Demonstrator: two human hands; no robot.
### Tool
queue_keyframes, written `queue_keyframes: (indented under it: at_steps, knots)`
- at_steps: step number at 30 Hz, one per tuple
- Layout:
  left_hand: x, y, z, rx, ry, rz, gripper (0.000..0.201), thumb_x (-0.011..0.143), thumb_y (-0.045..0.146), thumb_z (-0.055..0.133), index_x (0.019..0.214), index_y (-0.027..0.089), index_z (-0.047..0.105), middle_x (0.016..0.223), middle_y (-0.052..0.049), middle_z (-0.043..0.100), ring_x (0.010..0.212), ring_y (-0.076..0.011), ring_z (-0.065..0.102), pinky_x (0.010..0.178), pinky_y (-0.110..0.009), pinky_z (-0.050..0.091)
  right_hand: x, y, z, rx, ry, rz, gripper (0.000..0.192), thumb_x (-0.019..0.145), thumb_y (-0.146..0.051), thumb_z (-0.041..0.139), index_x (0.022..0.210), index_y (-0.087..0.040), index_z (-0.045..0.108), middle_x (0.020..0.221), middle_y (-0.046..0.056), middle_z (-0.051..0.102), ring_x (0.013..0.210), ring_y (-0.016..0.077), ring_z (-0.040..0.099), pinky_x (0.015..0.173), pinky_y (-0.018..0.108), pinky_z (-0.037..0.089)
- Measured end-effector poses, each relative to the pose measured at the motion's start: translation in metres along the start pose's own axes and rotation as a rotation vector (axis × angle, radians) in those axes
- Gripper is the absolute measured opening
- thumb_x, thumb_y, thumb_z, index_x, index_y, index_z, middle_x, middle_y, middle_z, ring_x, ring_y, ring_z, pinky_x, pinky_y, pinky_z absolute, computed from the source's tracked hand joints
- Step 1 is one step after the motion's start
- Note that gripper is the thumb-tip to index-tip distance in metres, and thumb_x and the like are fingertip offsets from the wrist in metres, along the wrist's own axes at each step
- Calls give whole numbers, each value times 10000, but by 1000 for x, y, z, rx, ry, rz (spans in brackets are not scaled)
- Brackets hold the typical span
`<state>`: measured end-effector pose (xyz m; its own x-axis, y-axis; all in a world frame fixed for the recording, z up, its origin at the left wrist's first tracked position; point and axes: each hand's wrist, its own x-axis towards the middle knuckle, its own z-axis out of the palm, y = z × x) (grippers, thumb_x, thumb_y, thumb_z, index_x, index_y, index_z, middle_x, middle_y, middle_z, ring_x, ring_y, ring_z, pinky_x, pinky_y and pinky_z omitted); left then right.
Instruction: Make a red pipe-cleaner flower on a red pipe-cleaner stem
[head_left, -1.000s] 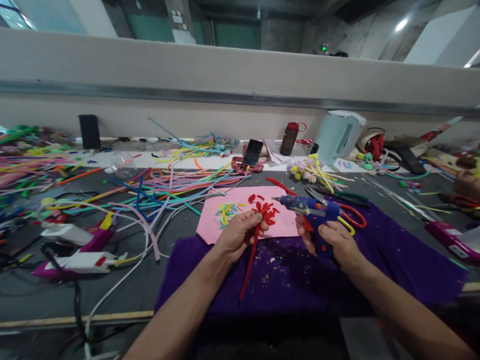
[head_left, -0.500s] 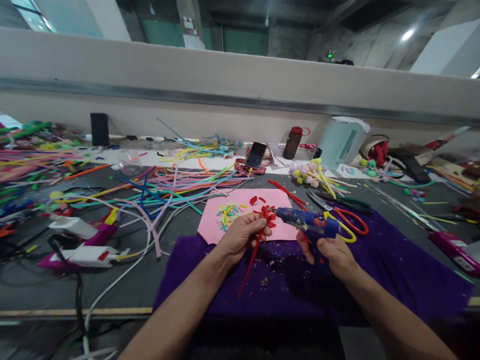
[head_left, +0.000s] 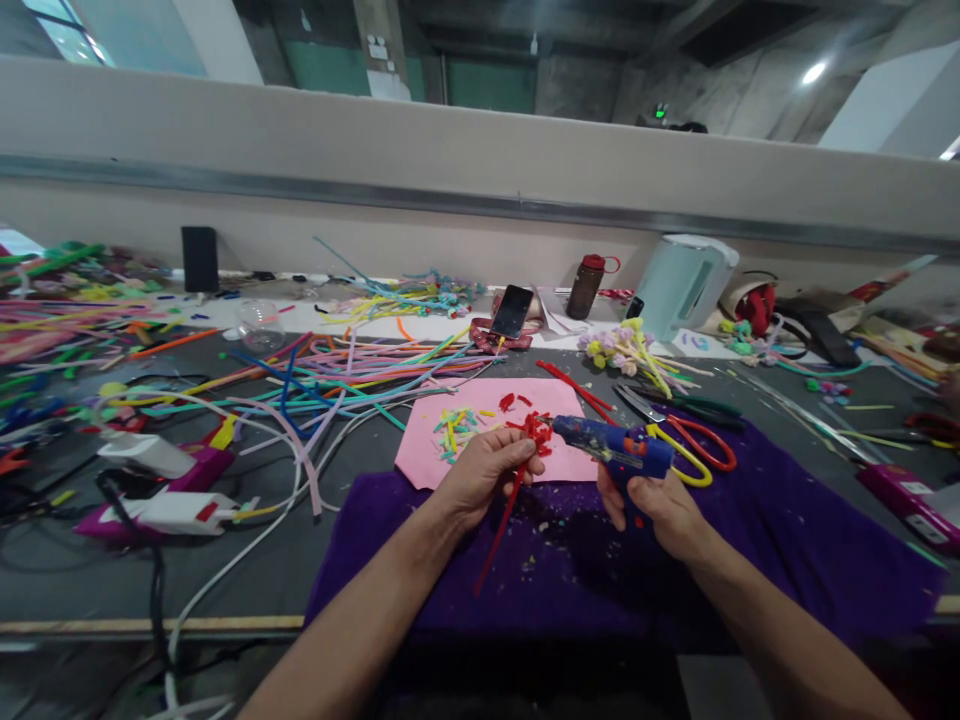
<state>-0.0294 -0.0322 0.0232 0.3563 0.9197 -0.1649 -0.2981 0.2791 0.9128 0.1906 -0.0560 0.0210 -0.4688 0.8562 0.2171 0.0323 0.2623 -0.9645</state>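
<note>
Spreading across the near edge of the bench, the purple cloth (head_left: 787, 560) is the landmark here; the pink sheet (head_left: 480, 440) lies just beyond its far edge, strewn with small red and yellow-green cuttings. Above the cloth, the right hand (head_left: 660, 505) is closed round the handle of the blue glue gun (head_left: 615, 447), and the left hand (head_left: 484, 475) pinches a red stem (head_left: 501, 528) between thumb and fingers, just under its curled red tip (head_left: 535, 430).

The gun's long axis runs roughly level, left to right over the far edge of the cloth, nozzle pointing left and touching or nearly touching the red tip; which of the two I cannot tell. The stem's long axis is steeply tilted, its tip up and away over the pink sheet, its free end down over the cloth toward the person.

To do the gluing well, I judge the nozzle should meet the curl with only a small bead, fingers kept below the hot spot and the stem steady. Red-and-yellow scissors (head_left: 694, 450) lie just behind the gun.
</note>
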Motion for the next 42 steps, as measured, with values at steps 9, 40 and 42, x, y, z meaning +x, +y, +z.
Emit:
queue_keyframes:
  at_steps: [9, 40, 42]
  knots:
    - [0, 0, 0, 7, 15, 4, 256, 674, 346, 661, 727, 115, 567, 634, -35, 617, 453, -47, 499, 344, -130, 249, -1, 1, 0, 19, -10, 31, 362, 801, -505, 428, 754, -158, 517, 527, 3, 495, 461, 132, 450, 485, 273, 346]
    - [-1, 2, 1, 80, 14, 31, 267, 681, 362, 651, 689, 110, 564, 627, -26, 615, 439, -36, 483, 349, -137, 248, -1, 1, -4, -82, -50, 9, 437, 825, -504, 398, 658, -134, 561, 519, 19, 498, 475, 117, 439, 487, 257, 306]
    - [-1, 2, 1, 81, 19, 36, 267, 683, 367, 647, 685, 114, 564, 619, -20, 614, 434, -33, 476, 349, -139, 243, -2, 2, -6, -116, -72, 0, 474, 833, -494, 389, 579, -132, 559, 533, 27, 496, 486, 113, 440, 498, 260, 307]
